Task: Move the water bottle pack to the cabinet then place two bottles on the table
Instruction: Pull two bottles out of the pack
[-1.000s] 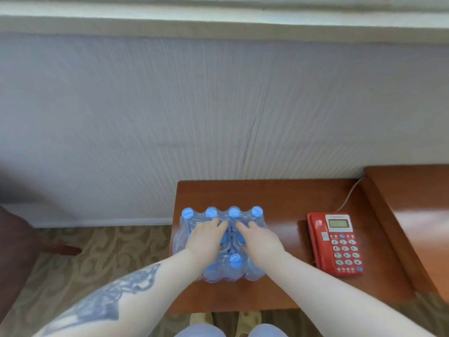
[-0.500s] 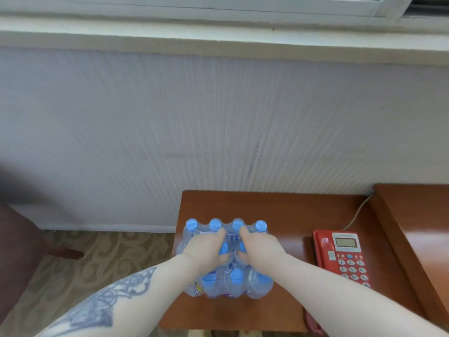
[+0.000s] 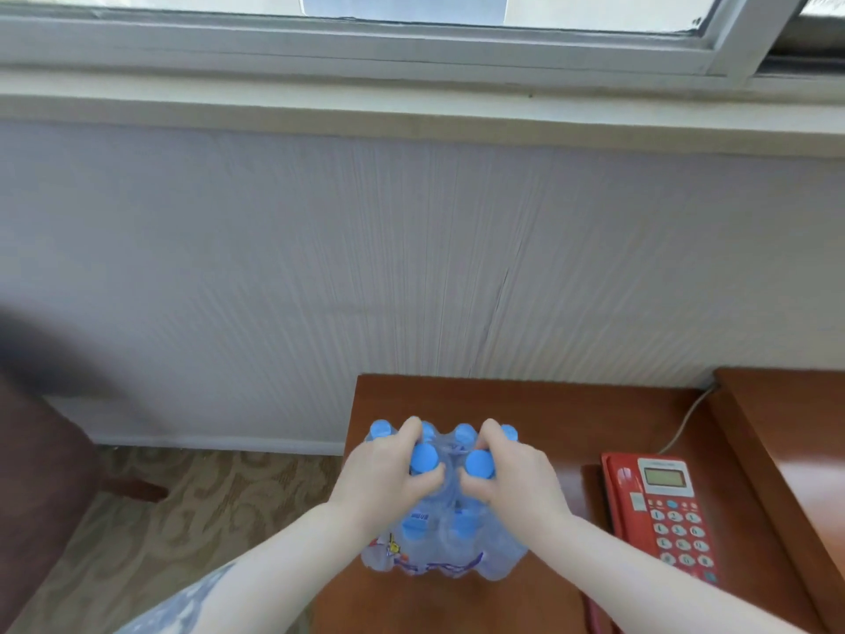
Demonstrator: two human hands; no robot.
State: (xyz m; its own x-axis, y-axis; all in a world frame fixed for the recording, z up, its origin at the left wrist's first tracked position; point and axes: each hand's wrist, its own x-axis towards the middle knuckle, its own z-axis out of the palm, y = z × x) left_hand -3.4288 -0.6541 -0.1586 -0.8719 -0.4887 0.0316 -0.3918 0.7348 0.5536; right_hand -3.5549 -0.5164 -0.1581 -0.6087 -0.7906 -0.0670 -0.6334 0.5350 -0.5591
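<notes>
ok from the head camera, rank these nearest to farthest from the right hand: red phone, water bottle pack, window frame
1. water bottle pack: gripped by the right hand.
2. red phone: to the right on the same wooden top.
3. window frame: high above, across the wall.

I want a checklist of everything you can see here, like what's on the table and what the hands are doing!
Surface: brown wooden table, glossy, against the wall.
Job's things: water bottle pack, blue caps, shrink-wrapped, at the table's left end.
Clutter: red telephone lying to the right of the pack, apart from it.
Grippers: left hand and right hand both gripping the pack's top, fingers curled around bottle necks.
Cables: grey phone cord running to the wall.
Surroundings: white wall, window frame above, patterned carpet, dark chair at left, second wooden surface at right.
</notes>
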